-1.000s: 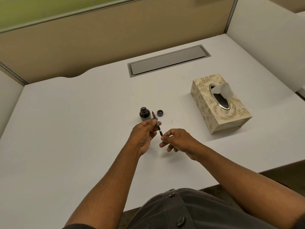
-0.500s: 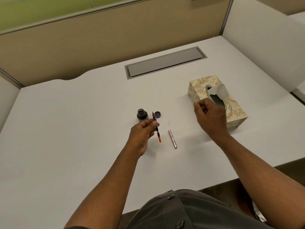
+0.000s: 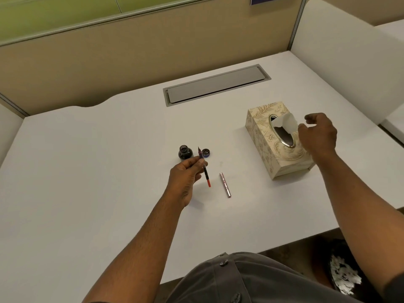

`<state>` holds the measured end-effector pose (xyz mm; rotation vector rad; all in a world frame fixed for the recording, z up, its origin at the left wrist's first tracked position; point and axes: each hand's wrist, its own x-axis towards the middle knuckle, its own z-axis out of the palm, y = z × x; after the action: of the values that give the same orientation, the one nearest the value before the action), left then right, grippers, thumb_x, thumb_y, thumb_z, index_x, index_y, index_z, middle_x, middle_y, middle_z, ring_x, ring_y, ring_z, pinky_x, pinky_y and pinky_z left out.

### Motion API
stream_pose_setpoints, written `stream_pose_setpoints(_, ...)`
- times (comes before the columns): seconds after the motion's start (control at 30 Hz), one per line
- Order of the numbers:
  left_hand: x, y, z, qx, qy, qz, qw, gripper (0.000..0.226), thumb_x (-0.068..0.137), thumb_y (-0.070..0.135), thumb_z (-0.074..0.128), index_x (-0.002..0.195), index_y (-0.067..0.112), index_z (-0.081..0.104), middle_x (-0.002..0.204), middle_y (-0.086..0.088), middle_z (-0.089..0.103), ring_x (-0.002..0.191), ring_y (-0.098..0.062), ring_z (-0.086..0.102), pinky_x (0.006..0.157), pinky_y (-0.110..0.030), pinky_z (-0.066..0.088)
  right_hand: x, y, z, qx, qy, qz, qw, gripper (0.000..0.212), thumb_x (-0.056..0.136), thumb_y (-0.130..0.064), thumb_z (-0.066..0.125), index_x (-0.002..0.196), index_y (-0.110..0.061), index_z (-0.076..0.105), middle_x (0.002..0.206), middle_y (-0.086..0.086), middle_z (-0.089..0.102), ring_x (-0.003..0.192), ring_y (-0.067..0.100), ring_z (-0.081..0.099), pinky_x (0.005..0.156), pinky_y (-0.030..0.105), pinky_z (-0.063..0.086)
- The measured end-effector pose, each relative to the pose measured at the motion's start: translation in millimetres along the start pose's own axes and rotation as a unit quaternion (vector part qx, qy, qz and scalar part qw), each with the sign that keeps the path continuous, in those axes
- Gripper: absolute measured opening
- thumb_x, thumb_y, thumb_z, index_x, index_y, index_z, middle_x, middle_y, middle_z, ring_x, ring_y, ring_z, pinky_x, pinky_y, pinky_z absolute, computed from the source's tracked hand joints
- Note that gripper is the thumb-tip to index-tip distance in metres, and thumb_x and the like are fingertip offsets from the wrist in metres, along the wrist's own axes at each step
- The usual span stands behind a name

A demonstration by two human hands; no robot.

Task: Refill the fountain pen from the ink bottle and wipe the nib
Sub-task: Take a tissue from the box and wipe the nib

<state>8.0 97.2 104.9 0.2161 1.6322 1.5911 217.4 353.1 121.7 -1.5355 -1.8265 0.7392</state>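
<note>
Your left hand (image 3: 188,173) pinches the slim, barrel-less fountain pen (image 3: 204,169) nib-up above the bench (image 3: 87,171), its red-tipped converter pointing down beside the open ink bottle (image 3: 185,152), while your right hand (image 3: 318,136) pinches the tissue (image 3: 286,123).

left arm: bare forearm reaching in from bottom centre, up and slightly right, wrist straight
left hand (image 3: 187,176): raised off the surface, thumb and fingertips pinching a thin pen section (image 3: 204,168) near its upper end; nib end points away from the body, red end hangs toward it
right arm: bare forearm coming in from bottom right, stretched forward
right hand (image 3: 318,136): back of hand to camera, thumb and index pinching the edge of a tissue (image 3: 286,123), other fingers loosely spread above
spacing: hands well apart, left at centre, right far right
</note>
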Motion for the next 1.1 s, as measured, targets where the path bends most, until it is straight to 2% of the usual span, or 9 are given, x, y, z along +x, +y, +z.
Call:
stream_pose_setpoints(0.17, -1.7, -0.6, 0.1, 0.001, 0.007, -0.007, 1.000, 0.015, 0.086, 0.017, 0.069, 0.101, 0.020, 0.071, 0.100, -0.004, 0.074, 0.099, -0.018, 0.068, 0.085, -0.030, 0.047, 7.2, 4.8, 4.7, -0.034, -0.061, -0.017, 0.997, 0.046, 0.085, -0.014, 0.060, 0.130, -0.011, 0.053, 0.129, 0.009, 0.058, 0.115, 0.029, 0.056, 0.088, 0.029, 0.038)
stream_pose_setpoints(0.33, -3.8, -0.7, 0.5, 0.005, 0.005, -0.006, 1.000, 0.016, 0.087, 0.017, 0.069, 0.102, 0.019, 0.070, 0.099, -0.003, 0.074, 0.098, -0.018, 0.068, 0.084, -0.030, 0.047, 11.6, -0.4, 13.5, -0.096, -0.087, -0.071, 0.989, 0.061, 0.085, -0.032, 0.069, 0.139, -0.018, 0.046, 0.129, 0.013, 0.058, 0.121, 0.035, 0.051, 0.094, 0.047, 0.046)
stream_pose_setpoints(0.43, -5.5, -0.6, 1.1, 0.005, 0.004, -0.009, 1.000, 0.016, 0.086, 0.017, 0.069, 0.102, 0.019, 0.070, 0.098, -0.003, 0.074, 0.097, -0.018, 0.067, 0.082, -0.030, 0.046, 13.4, -6.5, 17.1, -0.158, -0.110, -0.125, 0.973, 0.058, 0.087, -0.028, 0.066, 0.141, -0.021, 0.046, 0.134, 0.017, 0.055, 0.124, 0.040, 0.047, 0.097, 0.051, 0.045)
stream_pose_setpoints(0.53, -7.1, -1.5, 1.4, 0.006, 0.006, -0.010, 1.000, 0.015, 0.086, 0.017, 0.069, 0.101, 0.019, 0.070, 0.097, -0.003, 0.075, 0.095, -0.017, 0.068, 0.081, -0.030, 0.046, 15.6, -14.4, 20.5, -0.151, -0.065, -0.154, 0.974, 0.035, 0.093, -0.018, 0.054, 0.125, -0.014, 0.065, 0.124, 0.019, 0.065, 0.111, 0.041, 0.059, 0.093, 0.046, 0.050)
stream_pose_setpoints(0.6, -7.8, -1.7, -0.1, 0.007, 0.008, -0.009, 1.000, 0.015, 0.086, 0.017, 0.069, 0.101, 0.019, 0.071, 0.096, -0.003, 0.075, 0.094, -0.017, 0.068, 0.080, -0.030, 0.046, 17.0, -19.7, 21.9, -0.135, -0.034, -0.150, 0.979, 0.032, 0.094, -0.017, 0.049, 0.115, -0.011, 0.072, 0.117, 0.019, 0.070, 0.104, 0.040, 0.064, 0.088, 0.042, 0.053)
stream_pose_setpoints(0.87, -10.3, -3.2, -4.9, 0.012, 0.012, -0.011, 1.000, 0.020, 0.087, 0.020, 0.068, 0.106, 0.015, 0.070, 0.099, -0.003, 0.075, 0.094, -0.016, 0.067, 0.080, -0.029, 0.047, 11.8, -28.1, 21.6, -0.035, -0.004, -0.105, 0.994, 0.031, 0.088, -0.013, 0.050, 0.098, -0.020, 0.078, 0.109, 0.006, 0.075, 0.101, 0.026, 0.068, 0.084, 0.035, 0.055)
stream_pose_setpoints(1.03, -10.8, -2.9, -6.2, 0.010, 0.013, -0.013, 1.000, 0.018, 0.087, 0.020, 0.068, 0.104, 0.016, 0.070, 0.099, -0.003, 0.075, 0.094, -0.016, 0.068, 0.081, -0.030, 0.047, 11.3, -33.5, 19.2, -0.006, 0.002, -0.072, 0.997, 0.035, 0.087, -0.005, 0.043, 0.094, -0.012, 0.076, 0.105, 0.009, 0.074, 0.100, 0.027, 0.066, 0.079, 0.028, 0.049)
stream_pose_setpoints(1.1, -11.4, -2.6, -6.8, 0.008, 0.013, -0.011, 1.000, 0.017, 0.087, 0.020, 0.068, 0.104, 0.015, 0.070, 0.099, -0.004, 0.075, 0.094, -0.016, 0.068, 0.082, -0.030, 0.047, 11.4, -36.0, 18.0, -0.013, -0.009, -0.064, 0.998, 0.030, 0.087, -0.009, 0.046, 0.095, -0.007, 0.074, 0.102, 0.011, 0.074, 0.097, 0.026, 0.065, 0.076, 0.026, 0.046)
